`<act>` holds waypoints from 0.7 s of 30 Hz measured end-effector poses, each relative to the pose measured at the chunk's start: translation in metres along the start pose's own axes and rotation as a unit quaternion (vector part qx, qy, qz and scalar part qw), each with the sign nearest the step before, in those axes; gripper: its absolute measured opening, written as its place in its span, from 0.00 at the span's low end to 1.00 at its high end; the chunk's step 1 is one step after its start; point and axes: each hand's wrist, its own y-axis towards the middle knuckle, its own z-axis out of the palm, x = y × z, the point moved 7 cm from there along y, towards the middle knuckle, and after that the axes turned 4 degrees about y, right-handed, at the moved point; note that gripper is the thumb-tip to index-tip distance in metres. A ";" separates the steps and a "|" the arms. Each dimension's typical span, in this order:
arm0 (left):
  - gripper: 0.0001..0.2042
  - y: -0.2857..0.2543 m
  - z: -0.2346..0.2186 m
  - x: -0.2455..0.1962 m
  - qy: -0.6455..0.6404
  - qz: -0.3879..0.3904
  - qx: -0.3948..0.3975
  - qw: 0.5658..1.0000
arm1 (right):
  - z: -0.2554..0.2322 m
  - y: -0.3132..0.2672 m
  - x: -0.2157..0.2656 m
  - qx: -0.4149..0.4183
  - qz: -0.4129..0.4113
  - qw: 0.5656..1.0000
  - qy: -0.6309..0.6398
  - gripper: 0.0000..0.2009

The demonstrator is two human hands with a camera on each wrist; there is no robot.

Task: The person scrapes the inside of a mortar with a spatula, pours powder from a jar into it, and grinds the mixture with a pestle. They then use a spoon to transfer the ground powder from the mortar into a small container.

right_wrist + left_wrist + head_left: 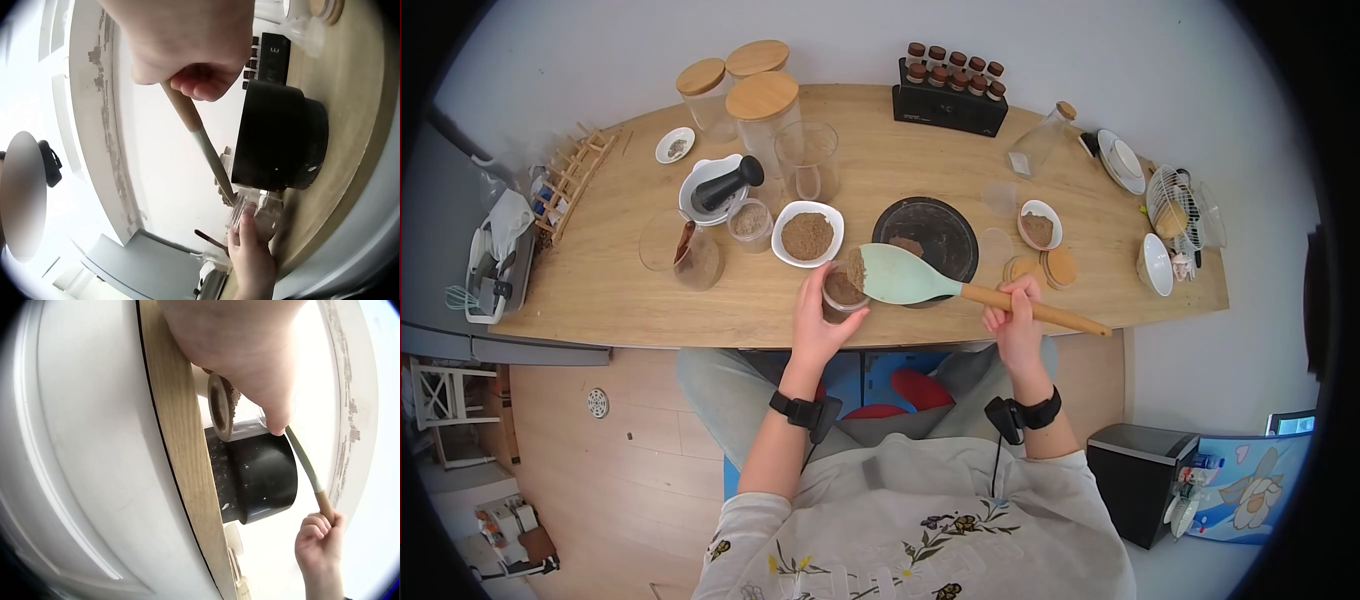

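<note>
My left hand (pixel 815 318) grips a small clear glass jar (pixel 836 312) with brown powder inside, near the table's front edge. In my right hand (pixel 1017 325) is the wooden handle of a spatula with a mint-green head (pixel 910 276). That head reaches left to the jar's mouth, with brown powder on its tip, and overlaps the jar's rim in the head view. Behind the spatula stands a round black container (pixel 945 235) with some brown powder on its inside. From the right wrist, the spatula tip (pixel 229 195) points down at the jar's threaded mouth (pixel 236 215).
Left of the black container is a white bowl (pixel 776 240) of brown powder. Beyond it are a white mortar (pixel 690 188) with a black pestle and several wooden-lidded jars (pixel 762 97). Wooden lids (pixel 1059 268) and a small powder bowl (pixel 1056 214) lie right. A spice rack (pixel 950 108) stands behind.
</note>
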 end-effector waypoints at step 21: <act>0.37 0.000 0.007 0.002 0.005 -0.018 0.029 0.999 | -0.012 0.009 0.072 -0.070 -0.133 0.986 -0.074 0.06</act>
